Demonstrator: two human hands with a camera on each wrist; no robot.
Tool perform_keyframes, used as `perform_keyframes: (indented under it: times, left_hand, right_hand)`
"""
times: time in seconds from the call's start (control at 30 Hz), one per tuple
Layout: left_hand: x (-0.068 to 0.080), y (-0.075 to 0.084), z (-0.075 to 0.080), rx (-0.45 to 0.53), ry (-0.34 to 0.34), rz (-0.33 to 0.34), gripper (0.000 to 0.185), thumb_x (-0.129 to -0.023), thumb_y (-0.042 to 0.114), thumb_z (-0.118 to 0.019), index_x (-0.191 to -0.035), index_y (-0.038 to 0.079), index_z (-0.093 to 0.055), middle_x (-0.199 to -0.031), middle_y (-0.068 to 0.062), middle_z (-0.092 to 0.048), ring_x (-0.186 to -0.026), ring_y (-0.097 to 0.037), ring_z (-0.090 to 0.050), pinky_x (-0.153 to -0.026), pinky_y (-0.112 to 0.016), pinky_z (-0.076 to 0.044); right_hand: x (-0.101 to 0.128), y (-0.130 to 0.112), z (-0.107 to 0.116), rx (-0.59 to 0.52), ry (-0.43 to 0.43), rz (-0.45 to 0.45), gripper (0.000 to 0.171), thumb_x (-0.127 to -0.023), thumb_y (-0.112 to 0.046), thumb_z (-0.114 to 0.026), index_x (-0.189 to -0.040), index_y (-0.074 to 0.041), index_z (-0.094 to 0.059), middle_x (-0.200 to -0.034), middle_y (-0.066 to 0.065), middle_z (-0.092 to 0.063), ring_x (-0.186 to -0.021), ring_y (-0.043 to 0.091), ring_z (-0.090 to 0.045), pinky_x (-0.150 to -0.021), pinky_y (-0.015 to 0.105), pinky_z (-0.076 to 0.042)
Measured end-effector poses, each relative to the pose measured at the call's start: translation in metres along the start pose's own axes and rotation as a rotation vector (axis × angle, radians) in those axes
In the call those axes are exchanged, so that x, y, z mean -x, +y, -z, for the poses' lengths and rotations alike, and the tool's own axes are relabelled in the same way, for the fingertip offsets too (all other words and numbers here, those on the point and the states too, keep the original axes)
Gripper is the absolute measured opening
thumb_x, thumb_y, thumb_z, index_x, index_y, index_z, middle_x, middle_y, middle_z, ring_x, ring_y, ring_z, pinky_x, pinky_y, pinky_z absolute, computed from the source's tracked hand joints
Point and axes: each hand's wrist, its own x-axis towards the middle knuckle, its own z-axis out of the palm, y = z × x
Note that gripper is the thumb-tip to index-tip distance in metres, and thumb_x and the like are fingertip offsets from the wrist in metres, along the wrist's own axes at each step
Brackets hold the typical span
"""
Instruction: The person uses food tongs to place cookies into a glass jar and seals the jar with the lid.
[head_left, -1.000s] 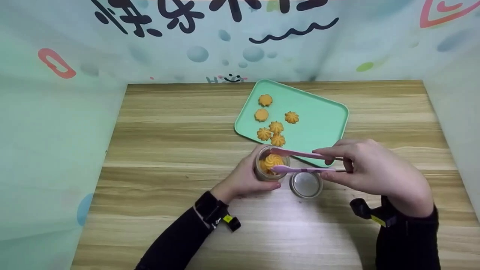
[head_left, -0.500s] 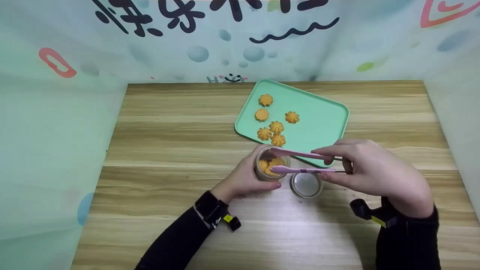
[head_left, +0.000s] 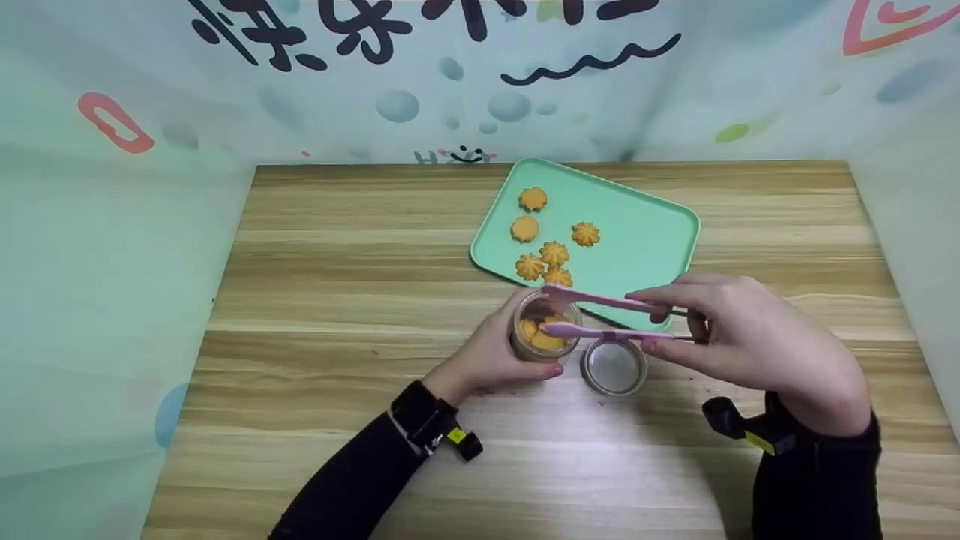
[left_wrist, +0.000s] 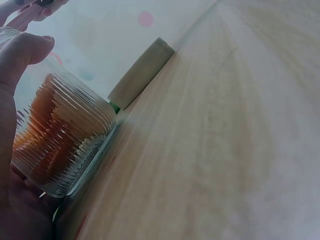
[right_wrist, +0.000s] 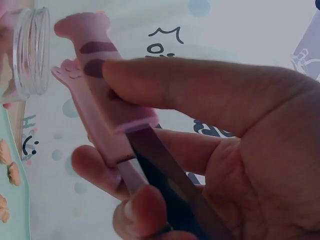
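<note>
Holding a ribbed glass jar (head_left: 545, 330) upright on the tabletop (head_left: 337, 285), the left hand (head_left: 487, 356) has its grip wrapped round the jar's side, thumb and fingers curled against the glass; the left wrist view shows the ridged wall (left_wrist: 60, 145) with orange cookies stacked inside. Jar position: near the middle of the tabletop, slightly toward the near edge, just off the near corner of the mint-green tray (head_left: 645, 240). Right hand (head_left: 742, 337) pinches pink tongs (head_left: 600, 315) between thumb and fingers, grip closed on the handle end; the two tong arms stand apart, tips over the jar mouth, nothing seen between them. Right wrist view: pink paw-shaped tips (right_wrist: 82, 35) close to the jar's threaded rim (right_wrist: 32, 52). Round lid (head_left: 613, 366) lies flat on the tabletop just right of the jar, below the tongs. Tray sits toward the far edge, right of centre, set at an angle; five loose cookies (head_left: 553, 253) at its left end, one partly hidden behind the upper tong tip. Dark sleeves and wrist straps on both arms.
</note>
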Motion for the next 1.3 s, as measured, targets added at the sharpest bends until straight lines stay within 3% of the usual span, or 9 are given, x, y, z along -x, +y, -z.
perform_keyframes:
  times: [0.2, 0.37, 0.5, 0.6, 0.7, 0.83, 1.07, 1.3]
  left_hand:
    - [0.000, 0.000, 0.000, -0.018, 0.012, -0.014, 0.097, -0.073, 0.027, -0.103, -0.154, 0.027, -0.050, -0.145, 0.006, -0.065, -0.136, -0.016, -0.060, -0.123, -0.041, -0.044]
    - [0.000, 0.000, 0.000, 0.000, 0.015, -0.020, 0.095, -0.073, 0.025, -0.103, -0.153, 0.029, -0.052, -0.144, 0.008, -0.065, -0.137, -0.016, -0.060, -0.124, -0.041, -0.043]
    - [0.000, 0.000, 0.000, 0.002, 0.015, -0.011, 0.095, -0.073, 0.025, -0.103, -0.153, 0.030, -0.051, -0.144, 0.008, -0.065, -0.137, -0.015, -0.060, -0.124, -0.040, -0.043]
    - [0.001, 0.000, 0.000, 0.003, 0.016, -0.005, 0.095, -0.073, 0.024, -0.103, -0.153, 0.031, -0.052, -0.144, 0.009, -0.066, -0.137, -0.015, -0.060, -0.124, -0.040, -0.043]
    - [0.000, 0.000, 0.000, 0.004, 0.014, -0.004, 0.095, -0.073, 0.024, -0.103, -0.153, 0.031, -0.052, -0.145, 0.009, -0.065, -0.138, -0.015, -0.060, -0.124, -0.040, -0.042]
    - [0.000, 0.000, 0.000, 0.005, 0.014, -0.005, 0.096, -0.072, 0.024, -0.104, -0.152, 0.032, -0.052, -0.145, 0.009, -0.065, -0.138, -0.015, -0.059, -0.125, -0.040, -0.042]
    - [0.000, -0.001, 0.000, 0.006, 0.014, -0.004, 0.098, -0.072, 0.025, -0.104, -0.153, 0.031, -0.051, -0.146, 0.008, -0.065, -0.138, -0.015, -0.059, -0.124, -0.040, -0.043]
    - [0.000, 0.001, 0.000, -0.005, 0.015, 0.000, 0.095, -0.073, 0.025, -0.103, -0.152, 0.032, -0.051, -0.145, 0.009, -0.065, -0.138, -0.014, -0.059, -0.125, -0.039, -0.042]
  right_hand:
    - [-0.005, 0.008, -0.003, 0.008, 0.170, -0.083, 0.041, -0.090, -0.014, -0.091, -0.130, -0.012, -0.080, -0.095, -0.008, -0.072, -0.063, 0.003, -0.055, -0.052, 0.015, -0.044]
    - [-0.015, 0.021, -0.006, 0.018, 0.241, -0.274, 0.041, -0.096, -0.022, -0.087, -0.134, -0.009, -0.078, -0.100, 0.000, -0.076, -0.060, 0.009, -0.056, -0.050, 0.019, -0.042]
    - [-0.023, 0.038, -0.012, 0.039, 0.222, -0.404, 0.046, -0.101, -0.030, -0.081, -0.140, -0.006, -0.074, -0.106, 0.009, -0.076, -0.059, 0.013, -0.056, -0.052, 0.025, -0.042]
    - [-0.029, 0.051, -0.019, 0.043, 0.187, -0.462, 0.050, -0.102, -0.033, -0.078, -0.142, -0.004, -0.071, -0.109, 0.014, -0.076, -0.054, 0.017, -0.049, -0.052, 0.030, -0.038]
    - [-0.035, 0.063, -0.026, 0.041, 0.155, -0.497, 0.052, -0.102, -0.033, -0.077, -0.143, -0.001, -0.069, -0.111, 0.019, -0.076, -0.060, 0.022, -0.046, -0.056, 0.035, -0.037]
    - [-0.041, 0.073, -0.036, 0.051, 0.140, -0.508, 0.051, -0.101, -0.029, -0.077, -0.140, 0.002, -0.070, -0.109, 0.021, -0.076, -0.072, 0.027, -0.047, -0.062, 0.039, -0.036]
    - [-0.047, 0.085, -0.048, 0.078, 0.135, -0.514, 0.047, -0.101, -0.029, -0.077, -0.135, 0.002, -0.072, -0.103, 0.021, -0.074, -0.077, 0.030, -0.053, -0.064, 0.040, -0.039]
    - [-0.051, 0.091, -0.054, 0.068, 0.092, -0.546, 0.050, -0.100, -0.028, -0.077, -0.138, 0.004, -0.070, -0.106, 0.025, -0.075, -0.088, 0.037, -0.063, -0.075, 0.050, -0.050]
